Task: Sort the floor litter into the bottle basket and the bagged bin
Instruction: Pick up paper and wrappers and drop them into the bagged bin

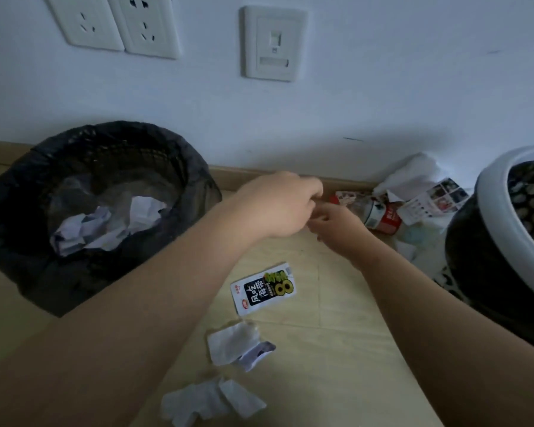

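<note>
Bottle (379,215): lay on its side on the floor (336,303) by the baseboard, red label showing, near the basket and among loose papers.
Right hand (336,226): reached out just beside the bottle; fingertips hidden behind the other hand, so grip could not be told.
Left hand (278,204): hung back-up just beside the right hand, fingers curled under; could not tell whether anything was pinched.
Snack wrapper (262,288): lay flat on the floor between the two forearms.
Crumpled paper (238,346): lay nearer the camera than the wrapper; a second scrap (210,402) lay nearer again.
Bagged bin (191,155): stood at left by the wall, lined in black, with white paper wads (105,226) inside.
Basket (490,186): stood at right, white rim, dark perforated wall.
Leaflet (435,201): lay between bottle and basket.
Wall: carried two sockets (114,23) and a switch plate (275,41).
</note>
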